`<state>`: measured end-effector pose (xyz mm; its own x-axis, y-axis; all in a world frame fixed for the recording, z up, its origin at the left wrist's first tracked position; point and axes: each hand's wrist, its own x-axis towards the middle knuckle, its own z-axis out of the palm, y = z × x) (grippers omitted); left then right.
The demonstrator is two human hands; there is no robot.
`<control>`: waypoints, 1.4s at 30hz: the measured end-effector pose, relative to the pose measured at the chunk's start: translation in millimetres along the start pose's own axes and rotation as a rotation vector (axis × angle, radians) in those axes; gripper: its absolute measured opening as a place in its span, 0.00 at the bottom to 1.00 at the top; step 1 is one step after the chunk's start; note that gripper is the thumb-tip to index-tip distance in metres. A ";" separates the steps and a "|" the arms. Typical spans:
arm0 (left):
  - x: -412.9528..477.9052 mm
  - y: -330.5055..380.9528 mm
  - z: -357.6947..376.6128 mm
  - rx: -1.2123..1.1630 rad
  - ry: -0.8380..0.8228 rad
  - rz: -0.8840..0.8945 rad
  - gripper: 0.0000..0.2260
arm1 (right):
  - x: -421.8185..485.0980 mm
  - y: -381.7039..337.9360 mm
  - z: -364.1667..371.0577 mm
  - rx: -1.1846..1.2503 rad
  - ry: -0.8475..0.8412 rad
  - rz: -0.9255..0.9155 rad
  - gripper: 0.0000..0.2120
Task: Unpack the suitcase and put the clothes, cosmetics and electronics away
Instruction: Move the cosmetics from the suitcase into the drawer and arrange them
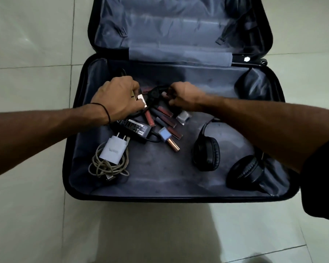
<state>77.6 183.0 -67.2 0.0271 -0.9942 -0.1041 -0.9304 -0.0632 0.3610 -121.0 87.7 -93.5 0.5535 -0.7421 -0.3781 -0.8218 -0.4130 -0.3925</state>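
Cosmetics (165, 112) in left hand (118, 96), right hand (186, 95)

A pale tiled floor (27, 54) carries an open black suitcase (75, 130), both grey-lined halves lying flat, the lid half farther away. On the near half's lining, at the near left, a white charger plug (112, 151) rests on its coiled pale cable (108, 168). A black power adapter (135, 130) lies just beyond, touching the plug. Mid-lining is a loose heap of dark-red lip-gloss tubes (165, 111), a rose-gold lipstick (172, 144), a small grey bottle (183, 117), and at its far end a gold-edged case (141, 98) and a black object (156, 93), both partly hidden. Black headphones (207, 154) lie to the right, one earcup against the near right wall.
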 end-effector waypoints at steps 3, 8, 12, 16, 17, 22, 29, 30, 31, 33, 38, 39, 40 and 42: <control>-7.4 -1.9 -3.7 -0.023 -0.005 0.036 0.15 | -1.0 5.6 -11.5 0.109 0.057 0.107 0.09; -13.6 -9.2 -4.5 -0.034 0.031 0.054 0.17 | -1.9 7.7 -9.8 0.154 0.156 0.054 0.11; -15.4 -18.5 -0.6 0.004 0.028 0.025 0.09 | 7.5 -3.7 -2.2 0.107 0.236 -0.101 0.09; -13.0 -16.3 2.2 0.045 -0.004 -0.045 0.07 | 17.0 -11.8 5.2 0.089 0.176 -0.110 0.12; -10.0 -13.7 1.2 0.064 -0.026 -0.069 0.07 | 18.6 -12.2 6.0 0.101 0.177 -0.092 0.13; 13.0 9.4 -16.0 -0.069 -0.134 -0.253 0.07 | 18.6 -7.7 -3.7 0.120 0.148 0.054 0.08; 19.1 32.7 -4.4 -0.262 -0.037 -0.122 0.07 | -7.7 18.9 -18.9 0.283 0.081 0.337 0.16; 17.9 35.1 0.8 -0.245 -0.035 -0.083 0.07 | -11.8 22.5 -19.8 0.315 0.073 0.368 0.14; 16.6 37.6 6.6 -0.212 -0.022 -0.020 0.07 | -16.5 26.0 -20.7 0.343 0.072 0.394 0.12; 14.1 42.1 16.7 -0.117 -0.001 0.149 0.07 | -25.2 30.4 -21.8 0.397 0.072 0.431 0.11; 15.4 49.1 37.8 0.029 -0.109 0.319 0.07 | -38.3 29.6 -20.2 0.531 0.064 0.425 0.10; 16.2 49.8 41.3 0.067 -0.146 0.326 0.08 | -40.4 29.0 -18.9 0.558 0.066 0.425 0.10; 17.3 50.1 44.0 0.113 -0.183 0.336 0.10 | -41.2 29.2 -16.7 0.586 0.061 0.423 0.09; 18.2 51.4 47.0 0.204 -0.235 0.365 0.11 | -43.1 30.3 -12.7 0.622 0.049 0.407 0.09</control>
<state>13.0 165.8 -94.2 -0.3762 -0.9002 -0.2194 -0.9172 0.3282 0.2259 -171.5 100.4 -78.4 0.2031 -0.8012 -0.5629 -0.7242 0.2640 -0.6371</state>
